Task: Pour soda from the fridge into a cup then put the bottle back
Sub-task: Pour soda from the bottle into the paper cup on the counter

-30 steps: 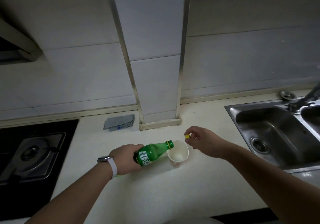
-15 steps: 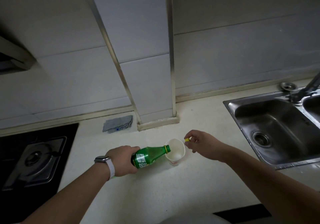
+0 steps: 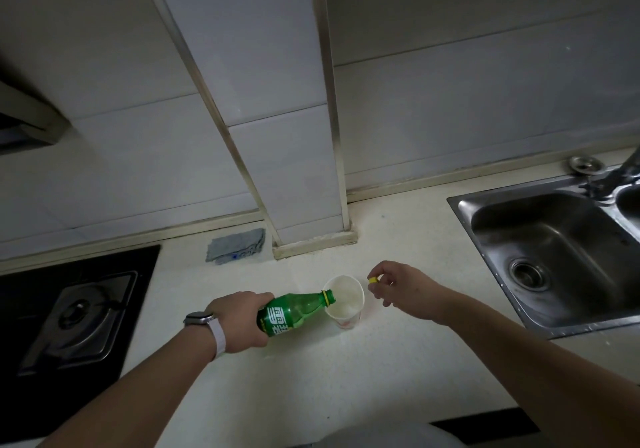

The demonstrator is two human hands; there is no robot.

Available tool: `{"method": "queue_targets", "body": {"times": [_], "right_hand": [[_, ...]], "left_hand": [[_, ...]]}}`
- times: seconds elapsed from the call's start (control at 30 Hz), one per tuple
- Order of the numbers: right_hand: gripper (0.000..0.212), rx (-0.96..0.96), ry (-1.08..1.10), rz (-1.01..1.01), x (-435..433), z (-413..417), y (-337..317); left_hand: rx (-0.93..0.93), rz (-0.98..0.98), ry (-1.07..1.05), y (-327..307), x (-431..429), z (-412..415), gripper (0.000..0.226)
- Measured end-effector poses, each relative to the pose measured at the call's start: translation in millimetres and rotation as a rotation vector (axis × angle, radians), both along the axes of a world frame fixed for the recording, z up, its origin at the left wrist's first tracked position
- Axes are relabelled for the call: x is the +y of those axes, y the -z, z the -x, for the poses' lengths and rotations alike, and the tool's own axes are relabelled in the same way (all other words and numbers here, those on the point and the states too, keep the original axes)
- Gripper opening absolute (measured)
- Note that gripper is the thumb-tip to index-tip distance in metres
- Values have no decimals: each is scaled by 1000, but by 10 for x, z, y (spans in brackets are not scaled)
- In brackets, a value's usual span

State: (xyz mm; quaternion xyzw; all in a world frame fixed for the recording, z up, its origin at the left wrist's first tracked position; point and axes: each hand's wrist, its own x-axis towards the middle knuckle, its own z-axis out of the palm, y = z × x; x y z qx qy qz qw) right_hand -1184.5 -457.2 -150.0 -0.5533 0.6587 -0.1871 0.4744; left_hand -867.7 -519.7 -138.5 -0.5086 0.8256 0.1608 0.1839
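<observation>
The green plastic bottle (image 3: 294, 312) has white characters on its label, a yellow ring at the neck and an open mouth. It lies almost horizontal in the air, a little below the centre of the frame, and its mouth reaches over the left rim of a white paper cup (image 3: 344, 304). The cup stands upright on the pale counter (image 3: 311, 395) and has a reddish print near its bottom. Its inside looks white, and how much liquid is in it I cannot tell. The left hand (image 3: 239, 323) grips the lower part of the bottle from the left, with the fingers curled round the body, so that the label half and the neck stay free. This forearm comes from the lower left of the frame and wears a watch (image 3: 199, 317) with a white band. The right hand (image 3: 398, 288) is just to the right of the cup and does not touch it. Its thumb and forefinger pinch a small yellow cap (image 3: 372, 279), the other fingers are loosely bent, and its arm enters from the lower right. On the right edge is a steel sink (image 3: 464, 201), on the left a black gas stove (image 3: 79, 319), and near the wall lies a grey cloth (image 3: 235, 246).
</observation>
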Motion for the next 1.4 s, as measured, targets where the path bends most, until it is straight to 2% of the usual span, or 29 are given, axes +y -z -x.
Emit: {"method": "queue_targets", "body": {"times": [0.53, 1.0, 1.17, 1.4], "right_hand": [[13, -97, 10, -13, -38, 42, 135], [14, -102, 39, -31, -63, 63, 180], [14, -103, 61, -39, -53, 71, 197], [14, -86, 66, -46, -53, 50, 187]], "left_hand": [[0, -1, -36, -4, 19, -15, 44], [22, 7, -53, -37, -26, -1, 42], [66, 0, -74, -1, -32, -14, 36], [187, -11, -96, 53, -14, -23, 50]]}}
